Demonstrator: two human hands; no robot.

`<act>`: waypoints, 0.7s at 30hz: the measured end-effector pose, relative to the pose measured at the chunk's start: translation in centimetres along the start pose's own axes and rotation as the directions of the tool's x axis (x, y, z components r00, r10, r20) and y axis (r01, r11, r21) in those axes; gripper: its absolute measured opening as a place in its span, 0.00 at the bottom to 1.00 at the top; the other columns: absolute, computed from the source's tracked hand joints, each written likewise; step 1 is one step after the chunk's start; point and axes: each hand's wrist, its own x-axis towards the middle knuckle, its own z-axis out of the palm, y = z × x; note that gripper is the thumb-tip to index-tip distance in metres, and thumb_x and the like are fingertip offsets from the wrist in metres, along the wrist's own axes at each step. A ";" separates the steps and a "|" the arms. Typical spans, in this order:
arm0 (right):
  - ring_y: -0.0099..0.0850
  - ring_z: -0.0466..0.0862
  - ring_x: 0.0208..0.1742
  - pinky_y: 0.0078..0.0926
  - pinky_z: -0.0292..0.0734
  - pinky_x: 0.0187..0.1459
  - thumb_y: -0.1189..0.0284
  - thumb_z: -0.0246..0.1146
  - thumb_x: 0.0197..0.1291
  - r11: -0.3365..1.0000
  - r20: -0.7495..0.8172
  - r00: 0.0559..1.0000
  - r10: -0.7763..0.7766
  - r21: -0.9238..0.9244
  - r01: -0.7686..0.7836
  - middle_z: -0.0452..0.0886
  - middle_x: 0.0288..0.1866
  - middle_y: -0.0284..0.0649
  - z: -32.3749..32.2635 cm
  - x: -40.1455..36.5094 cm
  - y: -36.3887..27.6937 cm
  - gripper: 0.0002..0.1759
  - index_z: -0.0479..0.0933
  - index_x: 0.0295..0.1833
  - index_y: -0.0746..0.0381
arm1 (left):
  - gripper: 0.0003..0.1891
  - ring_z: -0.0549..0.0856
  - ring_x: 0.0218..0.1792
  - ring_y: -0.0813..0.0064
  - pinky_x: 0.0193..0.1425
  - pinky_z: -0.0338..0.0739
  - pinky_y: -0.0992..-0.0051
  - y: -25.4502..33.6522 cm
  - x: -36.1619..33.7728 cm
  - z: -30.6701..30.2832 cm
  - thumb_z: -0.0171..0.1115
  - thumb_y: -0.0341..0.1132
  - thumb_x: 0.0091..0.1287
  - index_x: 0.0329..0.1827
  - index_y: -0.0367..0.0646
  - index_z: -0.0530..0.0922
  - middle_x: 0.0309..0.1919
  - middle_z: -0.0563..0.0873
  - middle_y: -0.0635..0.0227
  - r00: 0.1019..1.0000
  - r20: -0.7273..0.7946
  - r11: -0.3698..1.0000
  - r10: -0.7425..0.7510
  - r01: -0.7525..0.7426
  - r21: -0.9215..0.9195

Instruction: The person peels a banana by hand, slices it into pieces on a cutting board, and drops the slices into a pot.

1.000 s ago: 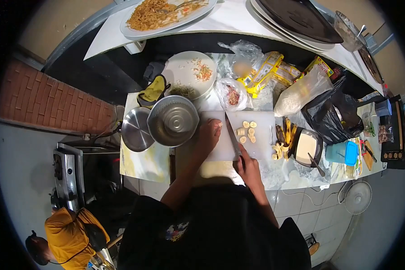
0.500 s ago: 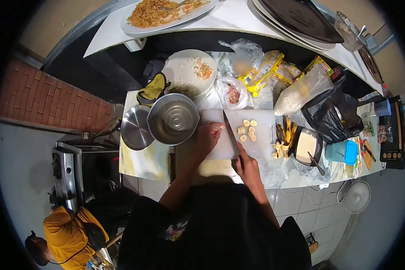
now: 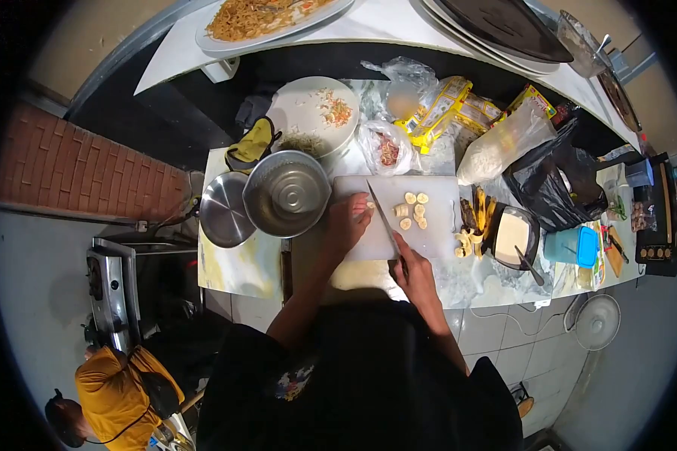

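My right hand (image 3: pixel 414 272) is closed around the handle of a long knife (image 3: pixel 384 218), whose blade points up and to the left over the white cutting board (image 3: pixel 436 242). On the board's left part, my left hand (image 3: pixel 348 223) has its fingers bent together around a small pale piece at the fingertips, probably banana and mostly hidden. Several round banana slices (image 3: pixel 420 211) lie right of the blade. Beyond the board's right edge are dark banana peels (image 3: pixel 479 214).
Metal pot (image 3: pixel 287 194) and steel lid (image 3: pixel 226 212) stand left of the board. A bowl of white batter (image 3: pixel 512 234), blue container (image 3: pixel 572 246) and black bag (image 3: pixel 553 184) are right. Behind sits a round plate (image 3: pixel 297 105). A person in orange (image 3: pixel 113 387) is lower left.
The knife blade's tip has swung slightly left, nearer my left fingertips. The whole view has shifted a little. Both hands keep their hold.
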 end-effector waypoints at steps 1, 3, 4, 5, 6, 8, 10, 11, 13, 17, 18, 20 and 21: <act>0.47 0.79 0.29 0.39 0.76 0.38 0.85 0.58 0.58 0.999 0.015 0.999 0.032 0.007 -0.032 0.78 0.32 0.54 -0.1 0.1 -0.2 0.37 0.66 0.75 0.57 | 0.20 0.90 0.36 0.66 0.43 0.85 0.70 0.0 0.1 0.1 0.73 0.27 0.57 0.54 0.40 0.80 0.36 0.89 0.59 1.000 0.001 1.000 0.000 0.000 0.000; 0.47 0.79 0.29 0.39 0.76 0.38 0.85 0.58 0.58 0.998 0.030 0.997 0.065 0.014 -0.066 0.78 0.32 0.54 -0.1 0.1 -0.2 0.37 0.66 0.75 0.57 | 0.19 0.90 0.36 0.67 0.44 0.85 0.70 -0.1 0.1 0.2 0.73 0.27 0.58 0.53 0.40 0.80 0.36 0.89 0.59 0.998 -0.015 0.997 0.064 -0.064 0.035; 0.47 0.79 0.29 0.39 0.76 0.38 0.85 0.57 0.58 0.998 0.028 0.998 0.061 0.030 -0.062 0.78 0.32 0.54 -0.1 0.1 -0.2 0.37 0.66 0.75 0.57 | 0.19 0.90 0.36 0.67 0.44 0.85 0.70 -0.2 0.1 0.3 0.73 0.27 0.58 0.53 0.40 0.80 0.36 0.89 0.59 0.998 -0.015 0.997 0.064 -0.063 0.036; 0.47 0.79 0.29 0.39 0.76 0.38 0.85 0.57 0.58 0.997 0.026 0.998 0.057 0.046 -0.059 0.78 0.32 0.54 -0.1 0.1 -0.1 0.36 0.67 0.75 0.57 | 0.19 0.90 0.37 0.68 0.45 0.85 0.70 -0.2 0.0 0.3 0.72 0.26 0.58 0.53 0.40 0.80 0.36 0.89 0.59 1.000 -0.004 0.999 0.030 -0.030 0.026; 0.47 0.79 0.29 0.39 0.76 0.38 0.85 0.57 0.58 0.997 0.027 0.998 0.059 0.047 -0.060 0.78 0.32 0.54 0.0 0.1 -0.1 0.36 0.67 0.75 0.57 | 0.19 0.90 0.37 0.68 0.45 0.85 0.70 -0.3 0.0 0.3 0.72 0.26 0.59 0.53 0.40 0.79 0.37 0.89 0.59 1.000 0.008 1.000 -0.004 0.003 0.017; 0.47 0.79 0.29 0.39 0.76 0.38 0.85 0.57 0.59 0.998 0.022 0.999 0.037 0.054 -0.038 0.79 0.32 0.53 0.1 0.1 0.0 0.36 0.67 0.75 0.58 | 0.19 0.90 0.38 0.69 0.45 0.85 0.71 -0.4 0.0 0.3 0.72 0.25 0.59 0.53 0.39 0.79 0.37 0.89 0.60 1.000 0.019 1.000 0.009 -0.009 0.008; 0.47 0.80 0.29 0.39 0.76 0.38 0.85 0.57 0.59 0.998 0.026 0.999 0.042 0.046 -0.043 0.79 0.32 0.53 -0.1 0.3 -0.6 0.36 0.67 0.75 0.58 | 0.18 0.90 0.38 0.70 0.45 0.86 0.72 -0.2 0.0 0.2 0.71 0.23 0.59 0.53 0.38 0.78 0.38 0.89 0.61 0.999 0.030 1.000 0.020 -0.020 0.000; 0.47 0.80 0.30 0.40 0.76 0.38 0.85 0.57 0.59 0.998 0.030 0.999 0.043 0.035 -0.044 0.79 0.32 0.53 -0.2 0.4 -0.8 0.36 0.67 0.75 0.58 | 0.18 0.90 0.38 0.71 0.45 0.86 0.73 0.0 -0.1 0.1 0.71 0.22 0.59 0.52 0.38 0.77 0.38 0.88 0.61 1.000 0.022 0.997 -0.014 0.016 -0.073; 0.47 0.81 0.30 0.40 0.77 0.39 0.85 0.57 0.59 0.999 0.029 0.999 0.034 0.033 -0.035 0.79 0.33 0.53 0.3 0.3 -0.1 0.35 0.67 0.75 0.58 | 0.18 0.90 0.38 0.72 0.46 0.86 0.74 0.1 0.0 0.1 0.70 0.21 0.58 0.51 0.37 0.76 0.39 0.88 0.62 0.999 0.018 0.988 -0.050 0.052 -0.147; 0.48 0.82 0.31 0.41 0.77 0.40 0.85 0.57 0.59 0.999 0.040 0.999 0.028 0.016 -0.029 0.80 0.33 0.54 0.5 0.2 -0.1 0.36 0.66 0.75 0.59 | 0.18 0.89 0.38 0.73 0.45 0.87 0.75 0.3 0.1 -0.1 0.70 0.19 0.58 0.50 0.37 0.75 0.39 0.87 0.61 0.997 0.040 0.990 -0.068 0.072 -0.120; 0.48 0.82 0.31 0.41 0.77 0.40 0.85 0.57 0.59 0.999 0.042 0.999 0.029 0.016 -0.030 0.80 0.33 0.54 0.5 0.2 0.0 0.36 0.66 0.75 0.59 | 0.18 0.89 0.38 0.73 0.45 0.87 0.75 0.4 0.2 -0.2 0.70 0.20 0.58 0.50 0.37 0.74 0.39 0.87 0.61 0.996 0.059 0.992 -0.069 0.074 -0.101; 0.54 0.82 0.36 0.48 0.77 0.40 0.84 0.59 0.57 0.999 0.079 0.996 0.032 -0.010 -0.031 0.80 0.36 0.56 0.6 0.2 0.1 0.39 0.63 0.76 0.59 | 0.19 0.89 0.38 0.73 0.46 0.86 0.75 0.7 0.2 -0.2 0.70 0.20 0.58 0.50 0.37 0.74 0.39 0.87 0.61 0.997 0.051 0.992 -0.064 0.069 -0.104; 0.54 0.82 0.36 0.48 0.77 0.40 0.84 0.59 0.57 0.999 0.079 0.996 0.032 -0.010 -0.031 0.80 0.36 0.56 0.6 0.2 0.1 0.39 0.63 0.76 0.59 | 0.19 0.89 0.38 0.73 0.46 0.86 0.76 0.6 0.1 -0.1 0.70 0.20 0.58 0.50 0.37 0.74 0.39 0.87 0.61 0.997 0.045 0.992 -0.059 0.064 -0.107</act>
